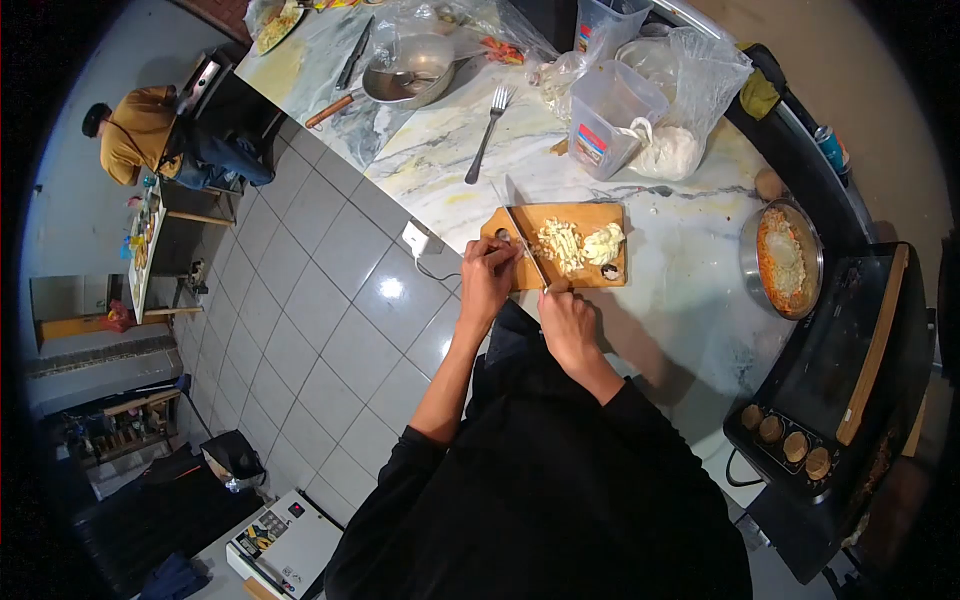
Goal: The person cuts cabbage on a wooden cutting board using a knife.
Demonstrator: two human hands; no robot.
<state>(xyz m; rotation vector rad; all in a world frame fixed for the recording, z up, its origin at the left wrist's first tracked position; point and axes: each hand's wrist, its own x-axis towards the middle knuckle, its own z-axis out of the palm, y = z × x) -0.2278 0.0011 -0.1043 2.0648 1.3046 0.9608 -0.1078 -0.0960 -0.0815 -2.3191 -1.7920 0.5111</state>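
Observation:
A wooden cutting board lies at the front edge of the marble-patterned counter. My right hand is closed around the handle of a kitchen knife, whose blade slants across the left part of the board. Just left of the blade, my left hand has its fingers pinched together at the board's edge; what they hold is hidden. Small chopped pale pieces lie right of the knife. Beside them sits a whiter heap of food.
Behind the board lie a fork, a saucepan and a clear plastic container. A metal bowl of food stands right, near a black appliance. A white plug adapter sits at the counter's left edge. Another person sits far left.

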